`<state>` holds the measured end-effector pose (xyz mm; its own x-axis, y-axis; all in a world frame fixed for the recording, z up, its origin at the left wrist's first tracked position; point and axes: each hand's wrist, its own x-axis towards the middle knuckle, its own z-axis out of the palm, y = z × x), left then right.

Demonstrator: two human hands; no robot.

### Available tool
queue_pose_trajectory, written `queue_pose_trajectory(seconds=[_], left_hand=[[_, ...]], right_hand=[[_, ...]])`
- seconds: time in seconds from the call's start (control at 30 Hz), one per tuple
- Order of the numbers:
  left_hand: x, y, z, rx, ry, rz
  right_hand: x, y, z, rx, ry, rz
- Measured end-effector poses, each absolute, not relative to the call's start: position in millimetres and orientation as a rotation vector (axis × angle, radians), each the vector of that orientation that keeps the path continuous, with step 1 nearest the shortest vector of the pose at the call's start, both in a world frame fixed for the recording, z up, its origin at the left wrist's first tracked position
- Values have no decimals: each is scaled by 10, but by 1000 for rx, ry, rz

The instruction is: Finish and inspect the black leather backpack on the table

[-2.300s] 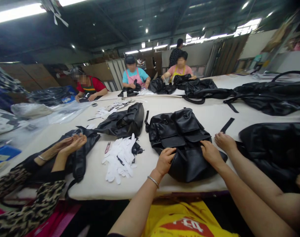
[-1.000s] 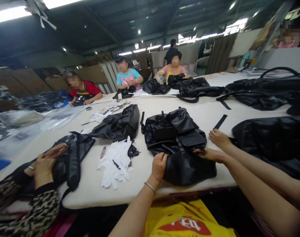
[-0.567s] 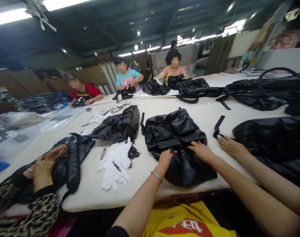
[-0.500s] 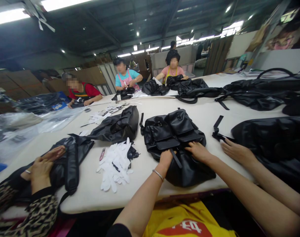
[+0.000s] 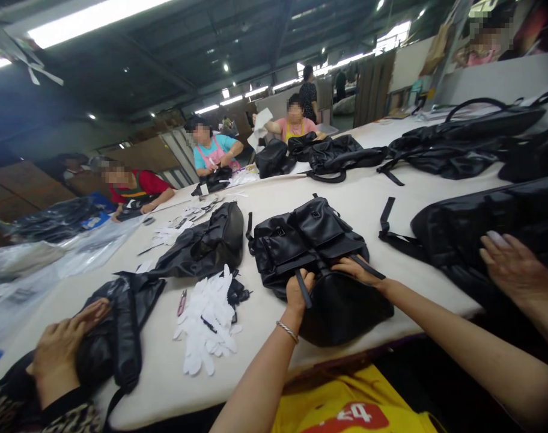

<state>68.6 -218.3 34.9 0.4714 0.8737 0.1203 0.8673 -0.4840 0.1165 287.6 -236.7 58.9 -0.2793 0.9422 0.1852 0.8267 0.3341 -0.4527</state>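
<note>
Head view: left hand (image 5: 297,290) and right hand (image 5: 356,269) each pinch a strap on the black backpack (image 5: 319,264) at the table's (image 5: 265,313) near edge; a co-worker's hand (image 5: 517,273) covers another bag, partly cut off.

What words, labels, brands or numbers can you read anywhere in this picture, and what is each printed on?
None can be read for certain.
Yellow shirt: white marks on a red patch, cut off by the frame, unreadable.
Small white tags far along the table: too small to read.
Black backpack under the left hand and right hand: no visible lettering.
</note>
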Motion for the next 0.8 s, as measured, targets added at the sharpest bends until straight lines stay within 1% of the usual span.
queue_pose_trajectory(seconds=[0.07, 0.1, 0.17, 0.23, 0.37, 0.53, 0.63, 0.8], left_hand=[[701, -2179, 375, 2612, 1617, 333], [709, -2178, 384, 2584, 1631, 351], [716, -2183, 392, 2532, 1642, 344], [709, -2189, 397, 2508, 1600, 298], [657, -2124, 465, 2481, 1364, 324], [633, -1847, 630, 2217, 1111, 601], [721, -1724, 682, 2133, 1078, 652], [988, -1715, 706, 2390, 942, 614]], right_hand=[[2908, -2343, 574, -1353, -2256, 526], [2920, -2323, 553, -1349, -2226, 598], [2925, -2273, 494, -1481, -2109, 708], [2904, -2217, 426, -1607, -2022, 750], [2821, -2074, 326, -1782, -1861, 752], [2751, -1934, 290, -1889, -1698, 778], [2725, -1978, 276, -1839, -1693, 733], [2708, -2104, 249, -1654, -1753, 626]])
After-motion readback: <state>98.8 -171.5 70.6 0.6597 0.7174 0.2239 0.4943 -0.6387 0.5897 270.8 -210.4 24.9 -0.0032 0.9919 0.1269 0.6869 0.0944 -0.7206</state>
